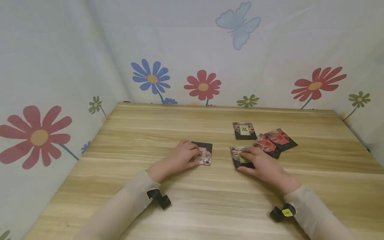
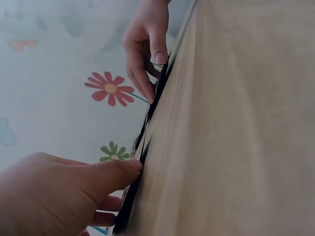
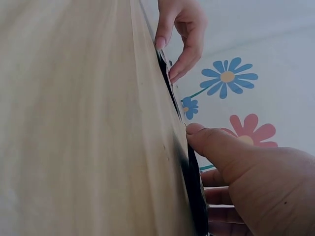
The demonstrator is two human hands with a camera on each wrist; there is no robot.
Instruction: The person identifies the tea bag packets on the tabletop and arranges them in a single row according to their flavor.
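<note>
In the head view several small flat black sachets with food pictures lie on the wooden table. My left hand (image 1: 183,156) holds a sachet with a pale pink label (image 1: 205,154) by its left side, thumb at the near edge and fingertips on its face. To the right, my right hand (image 1: 265,166) grips a sachet with a pale yellow-green label (image 1: 236,161), its thumb along the near edge and fingers over the top. Both wrist views show the sachets edge-on, low over the tabletop; the hands cover part of each label.
Behind the right hand lies another yellow-green-labelled sachet (image 1: 244,131). Two red-labelled sachets, a farther one (image 1: 281,139) and a nearer one (image 1: 267,145), overlap to its right. A flower-printed curtain (image 1: 180,43) hangs around the wooden table (image 1: 150,130).
</note>
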